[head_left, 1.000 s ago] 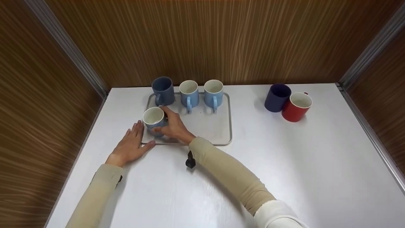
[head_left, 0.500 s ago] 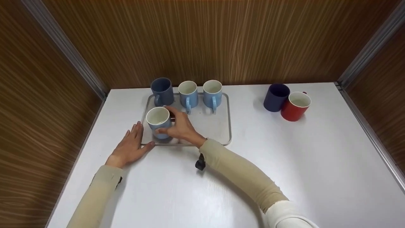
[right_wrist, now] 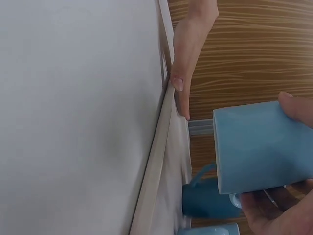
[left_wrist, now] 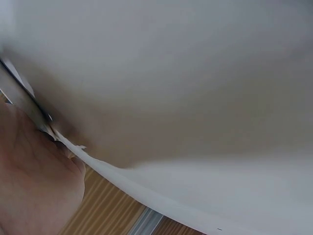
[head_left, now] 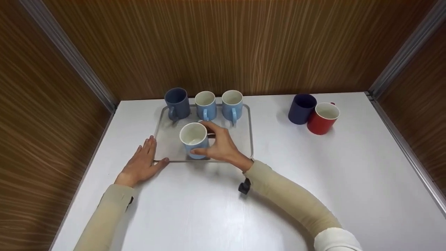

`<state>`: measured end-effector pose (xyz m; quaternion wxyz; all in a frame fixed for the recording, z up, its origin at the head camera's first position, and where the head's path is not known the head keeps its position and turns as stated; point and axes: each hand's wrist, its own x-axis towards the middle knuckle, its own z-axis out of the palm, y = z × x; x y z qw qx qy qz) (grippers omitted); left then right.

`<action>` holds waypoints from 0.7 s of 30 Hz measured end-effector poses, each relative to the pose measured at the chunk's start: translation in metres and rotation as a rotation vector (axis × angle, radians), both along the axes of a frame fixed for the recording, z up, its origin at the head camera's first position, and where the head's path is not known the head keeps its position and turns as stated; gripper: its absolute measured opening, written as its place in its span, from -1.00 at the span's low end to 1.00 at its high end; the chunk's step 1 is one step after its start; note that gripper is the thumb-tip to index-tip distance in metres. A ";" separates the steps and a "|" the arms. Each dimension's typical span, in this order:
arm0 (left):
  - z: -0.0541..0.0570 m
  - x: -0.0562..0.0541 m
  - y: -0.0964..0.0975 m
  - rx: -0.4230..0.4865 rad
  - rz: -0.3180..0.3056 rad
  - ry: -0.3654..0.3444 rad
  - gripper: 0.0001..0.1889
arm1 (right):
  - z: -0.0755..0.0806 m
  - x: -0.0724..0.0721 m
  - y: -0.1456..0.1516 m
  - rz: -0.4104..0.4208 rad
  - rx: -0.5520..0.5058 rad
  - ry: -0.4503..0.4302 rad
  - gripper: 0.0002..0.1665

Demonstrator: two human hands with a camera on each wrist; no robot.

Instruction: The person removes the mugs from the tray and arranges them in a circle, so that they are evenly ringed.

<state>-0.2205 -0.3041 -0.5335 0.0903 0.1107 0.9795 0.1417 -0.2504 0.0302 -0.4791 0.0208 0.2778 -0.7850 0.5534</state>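
Observation:
A light blue mug (head_left: 195,150) with a white inside is in my right hand (head_left: 223,144), over the front part of a pale grey tray (head_left: 165,150). My thumb lies on the mug's near side and my fingers are by its handle. The right wrist view shows a gap between the base of this mug (right_wrist: 261,152) and the tray edge (right_wrist: 151,178). My left hand (head_left: 141,165) rests flat with fingers spread at the tray's front left corner, its thumb along the front edge. In the left wrist view only part of that hand (left_wrist: 39,181) shows.
At the back of the tray stand a grey-blue mug (head_left: 178,104) and two light blue mugs, one in the middle (head_left: 207,111) and one at right (head_left: 231,108). Farther right on the white table (head_left: 296,167) are a dark blue mug (head_left: 299,111) and a red mug (head_left: 320,123). Wood-patterned walls enclose the table.
My right hand has carried the light blue mug from the tray's left side rightward and slightly toward me. The left hand has stayed at the tray corner.

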 end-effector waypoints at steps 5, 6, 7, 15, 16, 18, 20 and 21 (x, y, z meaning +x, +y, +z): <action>0.003 0.000 0.001 -0.009 -0.011 -0.017 0.15 | 0.004 0.008 0.032 -0.039 -0.016 0.034 -0.03; 0.003 0.000 0.001 -0.012 -0.012 -0.018 0.15 | 0.005 0.009 0.039 -0.048 -0.021 0.039 -0.03; 0.003 0.000 0.001 -0.013 -0.013 -0.017 0.15 | 0.006 0.010 0.045 -0.056 -0.024 0.044 -0.03; 0.004 -0.002 0.000 -0.006 -0.018 -0.010 0.14 | 0.018 0.020 0.098 -0.135 -0.049 0.076 0.00; 0.004 -0.001 0.001 -0.003 -0.019 -0.013 0.14 | 0.020 0.021 0.105 -0.147 -0.052 0.075 0.00; 0.004 0.000 0.001 0.001 -0.018 -0.021 0.14 | 0.023 0.024 0.118 -0.175 -0.060 0.076 -0.01; 0.005 0.000 0.001 -0.002 -0.018 -0.028 0.14 | 0.026 0.027 0.131 -0.205 -0.068 0.077 -0.02; 0.005 0.000 0.001 -0.006 -0.017 -0.027 0.14 | 0.027 0.028 0.138 -0.219 -0.069 0.080 -0.02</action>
